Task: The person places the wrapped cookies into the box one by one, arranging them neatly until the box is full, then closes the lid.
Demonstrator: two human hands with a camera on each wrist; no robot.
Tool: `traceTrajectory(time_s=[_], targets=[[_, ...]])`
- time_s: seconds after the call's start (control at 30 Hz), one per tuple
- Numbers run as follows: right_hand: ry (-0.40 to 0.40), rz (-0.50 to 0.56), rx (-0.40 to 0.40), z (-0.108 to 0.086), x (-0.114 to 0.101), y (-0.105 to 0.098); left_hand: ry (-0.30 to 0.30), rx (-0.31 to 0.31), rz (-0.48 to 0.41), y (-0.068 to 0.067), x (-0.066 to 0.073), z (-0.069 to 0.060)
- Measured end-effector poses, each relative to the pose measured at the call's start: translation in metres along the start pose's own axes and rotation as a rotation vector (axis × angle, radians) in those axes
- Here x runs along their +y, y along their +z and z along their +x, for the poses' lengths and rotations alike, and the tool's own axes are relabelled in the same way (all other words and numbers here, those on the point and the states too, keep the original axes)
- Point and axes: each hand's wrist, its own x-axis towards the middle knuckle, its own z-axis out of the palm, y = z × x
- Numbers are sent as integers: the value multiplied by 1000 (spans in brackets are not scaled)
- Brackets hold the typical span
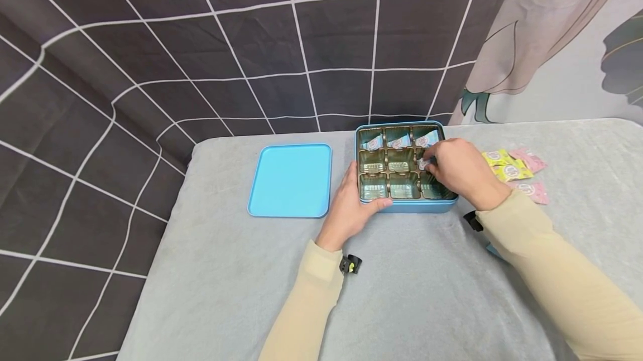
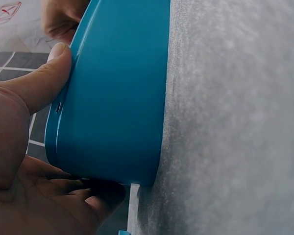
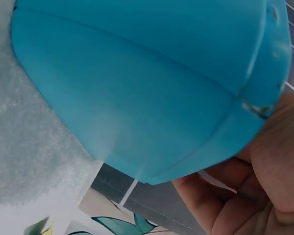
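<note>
A blue square tin (image 1: pixel 414 206) stands on the table with a gold-coloured divided tray (image 1: pixel 387 172) inside. Wrapped candies in blue and white, such as the left one (image 1: pixel 373 143), lie in the three back compartments. My left hand (image 1: pixel 349 210) holds the tin's front left corner, its thumb (image 2: pixel 51 73) on the front rim and the fingers along the left side. My right hand (image 1: pixel 462 170) reaches over the right rim and pinches a small wrapped candy (image 1: pixel 423 164) at the middle row's right compartment. In the right wrist view the tin's wall hides that candy.
Left of the tin lies a light blue square lid (image 1: pixel 291 181). Several yellow candies (image 1: pixel 512 171) and pink candies (image 1: pixel 534 192) are piled to the right. A bit of something blue (image 1: pixel 494 250) shows beside the right sleeve. Dark checked cloth (image 1: pixel 341 37) hangs behind the table.
</note>
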Motion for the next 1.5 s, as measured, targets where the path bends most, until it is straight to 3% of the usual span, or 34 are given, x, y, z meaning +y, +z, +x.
traceTrajectory(time_s=[0.27,1.03,1.3,1.5], targets=[[-10,-44,74,-2,-2,0,8,6,2,1,-1,0],[-3,-38,69,-4,-2,1,1,-1,4,2,-2,-1],[-46,-23,96,-7,0,1,6,6,1,1,-2,-1],[-105,13,180,-15,6,-4,19,8,6,1,-2,1]])
